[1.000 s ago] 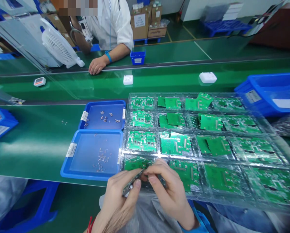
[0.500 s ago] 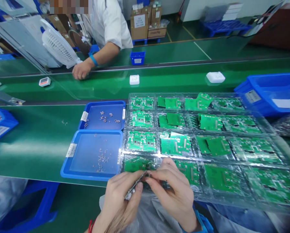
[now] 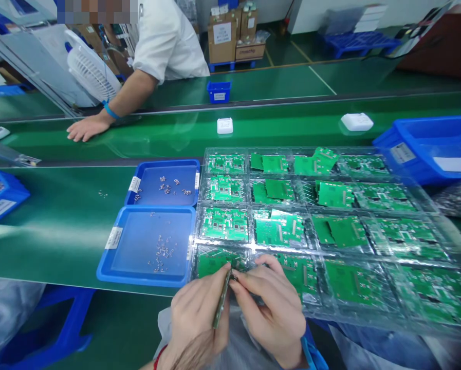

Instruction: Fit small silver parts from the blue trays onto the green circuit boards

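Observation:
My left hand (image 3: 199,313) is closed round a circuit board (image 3: 221,302), held nearly edge-on to me just in front of the tray. The fingertips of my right hand (image 3: 272,308) pinch at the board's upper edge, on a tiny part too small to name. Beyond my hands lies a clear plastic tray (image 3: 253,246) with green circuit boards (image 3: 225,224) in its compartments. To the left, a shallow blue tray (image 3: 133,257) holds small metal parts (image 3: 164,249). Behind it a second blue tray (image 3: 149,169) has more such pieces.
A co-worker's hand (image 3: 89,127) rests on the green belt (image 3: 161,131) across from me. White boxes (image 3: 225,126) sit on the belt. A large blue bin (image 3: 426,139) stands at right, a smaller blue bin (image 3: 2,198) at far left. A white fan (image 3: 93,72) stands behind.
The board in my left hand has tilted more upright, my right fingertips staying at its edge. The co-worker's hand moved left and flattened on the belt. White boxes shifted right; another device shows at left.

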A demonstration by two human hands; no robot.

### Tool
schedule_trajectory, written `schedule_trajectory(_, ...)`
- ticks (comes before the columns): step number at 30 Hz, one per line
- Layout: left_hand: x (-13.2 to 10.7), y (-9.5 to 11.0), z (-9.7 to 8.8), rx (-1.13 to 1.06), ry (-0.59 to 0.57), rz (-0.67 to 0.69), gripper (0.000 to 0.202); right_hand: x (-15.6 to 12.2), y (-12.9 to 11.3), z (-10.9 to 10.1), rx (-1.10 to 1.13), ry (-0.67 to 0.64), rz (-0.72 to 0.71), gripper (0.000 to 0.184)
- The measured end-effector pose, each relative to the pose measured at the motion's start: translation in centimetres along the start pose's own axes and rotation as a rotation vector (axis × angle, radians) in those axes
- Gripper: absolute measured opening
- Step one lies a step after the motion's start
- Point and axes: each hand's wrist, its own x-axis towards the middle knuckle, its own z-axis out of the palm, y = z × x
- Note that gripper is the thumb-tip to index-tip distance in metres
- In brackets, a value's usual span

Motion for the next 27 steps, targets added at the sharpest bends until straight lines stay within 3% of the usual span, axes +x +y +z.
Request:
schedule_trajectory(10,0.1,-0.3,-0.6,0.134,-0.005,0.101,0.033,-0.6,-0.2,0.6,0.037,0.013,0.031,0.019)
schedule_trajectory(19,-0.5,-0.1,-0.3,0.165,0.036,0.096,0.027,-1.3,0.0,0.9,0.026,0.025,-0.004,0.023)
schedule_trajectory(23,-0.3,-0.6,-0.7,-0.007,0.003,0.07,0.032,-1.5,0.1,0.9,0.002,0.006,-0.001,0.02)
schedule_trajectory(27,-0.2,-0.6,-1.3,-0.239,-0.069,-0.029,0.03,-1.8,0.1,0.2,0.149,-0.133,0.086,0.021)
